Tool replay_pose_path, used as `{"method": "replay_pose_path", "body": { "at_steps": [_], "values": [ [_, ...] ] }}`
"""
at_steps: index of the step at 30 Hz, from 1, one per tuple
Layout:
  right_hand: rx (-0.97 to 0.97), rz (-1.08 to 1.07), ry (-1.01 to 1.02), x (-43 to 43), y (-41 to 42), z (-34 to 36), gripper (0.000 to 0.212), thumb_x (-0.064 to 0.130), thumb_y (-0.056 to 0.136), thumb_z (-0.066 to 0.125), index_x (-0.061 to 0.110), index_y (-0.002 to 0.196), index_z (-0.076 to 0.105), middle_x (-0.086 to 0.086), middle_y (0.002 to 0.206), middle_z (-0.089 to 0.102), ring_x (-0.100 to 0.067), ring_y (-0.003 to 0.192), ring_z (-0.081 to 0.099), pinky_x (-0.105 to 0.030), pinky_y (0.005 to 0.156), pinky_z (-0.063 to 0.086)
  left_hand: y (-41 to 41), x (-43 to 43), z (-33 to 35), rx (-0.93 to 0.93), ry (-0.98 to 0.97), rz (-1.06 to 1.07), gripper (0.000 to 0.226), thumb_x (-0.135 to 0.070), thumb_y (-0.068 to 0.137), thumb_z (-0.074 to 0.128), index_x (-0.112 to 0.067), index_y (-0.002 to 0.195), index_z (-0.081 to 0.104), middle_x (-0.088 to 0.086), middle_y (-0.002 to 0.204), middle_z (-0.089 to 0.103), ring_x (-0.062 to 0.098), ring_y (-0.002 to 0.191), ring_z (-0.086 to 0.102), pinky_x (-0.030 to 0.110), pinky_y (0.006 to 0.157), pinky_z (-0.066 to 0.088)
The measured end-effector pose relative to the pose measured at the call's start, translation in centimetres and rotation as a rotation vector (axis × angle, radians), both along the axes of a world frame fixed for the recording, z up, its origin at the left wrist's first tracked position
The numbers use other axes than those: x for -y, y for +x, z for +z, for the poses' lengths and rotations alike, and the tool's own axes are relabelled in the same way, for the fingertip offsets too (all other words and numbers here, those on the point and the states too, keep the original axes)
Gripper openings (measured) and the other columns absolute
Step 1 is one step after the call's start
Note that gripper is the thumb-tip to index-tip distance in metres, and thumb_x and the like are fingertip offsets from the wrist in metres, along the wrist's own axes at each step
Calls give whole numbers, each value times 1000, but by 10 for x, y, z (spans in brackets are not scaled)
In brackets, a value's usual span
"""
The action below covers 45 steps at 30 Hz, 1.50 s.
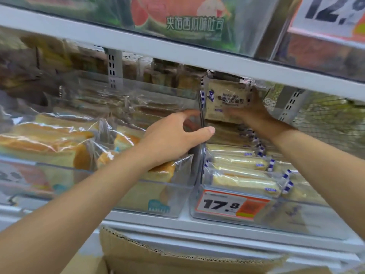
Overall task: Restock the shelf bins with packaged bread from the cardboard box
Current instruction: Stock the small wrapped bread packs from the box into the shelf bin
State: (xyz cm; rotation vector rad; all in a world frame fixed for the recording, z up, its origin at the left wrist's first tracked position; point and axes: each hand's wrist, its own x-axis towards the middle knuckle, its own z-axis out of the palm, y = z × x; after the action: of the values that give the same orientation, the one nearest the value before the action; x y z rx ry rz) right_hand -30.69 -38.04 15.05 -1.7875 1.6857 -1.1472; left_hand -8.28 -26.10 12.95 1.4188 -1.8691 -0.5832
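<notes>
My right hand (250, 109) holds a pale packaged bread (223, 99) upright at the back of the right clear bin (292, 216), just under the upper shelf. Stacked white bread packets (243, 182) with blue-striped ends fill that bin below it. My left hand (177, 135) grips the top edge of the clear divider wall (200, 115) between the two bins, thumb on the right side. A flap of the cardboard box (150, 252) shows at the bottom edge; its inside is hidden.
The left bin (158, 200) holds golden bread loaves in clear wrap (45, 141). A 17.8 price tag (231, 204) hangs on the right bin's front. The white upper shelf (177, 54) sits close above the hands. Wire mesh (325, 119) lies at the right.
</notes>
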Motion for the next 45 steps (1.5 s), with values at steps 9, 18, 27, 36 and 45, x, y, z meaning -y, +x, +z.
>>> {"method": "replay_pose_path", "body": {
  "at_steps": [9,18,27,36,45],
  "values": [
    [-280,-31,-143,8,-3,-8,112,47,75,78,28,155,4,-9,163,6,-32,150,7,-50,120,16,0,-1,1,17,2,3,88,-88,61,38,-43,137,46,-19,111,65,9,104,61,41,94,51],
    [-769,55,-432,13,6,-13,71,45,80,74,28,143,45,-11,159,23,-39,148,7,-49,121,2,0,0,0,12,-5,8,81,-84,66,41,-44,136,45,-22,108,64,6,102,60,40,93,51],
    [-934,-34,-415,12,5,-12,84,54,85,62,20,153,25,-13,160,18,-35,148,10,-48,121,5,0,0,0,8,-6,5,84,-86,63,39,-44,136,45,-21,108,64,6,101,60,40,92,51],
    [-780,55,-281,-25,15,-5,78,49,87,64,29,153,26,-8,164,-1,-34,150,-6,-48,122,2,0,-1,4,43,10,-14,89,-84,66,43,-36,141,44,-14,113,65,11,103,61,41,92,52],
    [-534,134,-294,-153,17,4,20,21,91,61,16,108,72,0,100,68,-12,87,57,-24,79,41,-7,-53,29,137,-248,129,30,-52,79,70,-25,87,59,-10,80,62,13,76,60,35,70,52]
  ]
}}
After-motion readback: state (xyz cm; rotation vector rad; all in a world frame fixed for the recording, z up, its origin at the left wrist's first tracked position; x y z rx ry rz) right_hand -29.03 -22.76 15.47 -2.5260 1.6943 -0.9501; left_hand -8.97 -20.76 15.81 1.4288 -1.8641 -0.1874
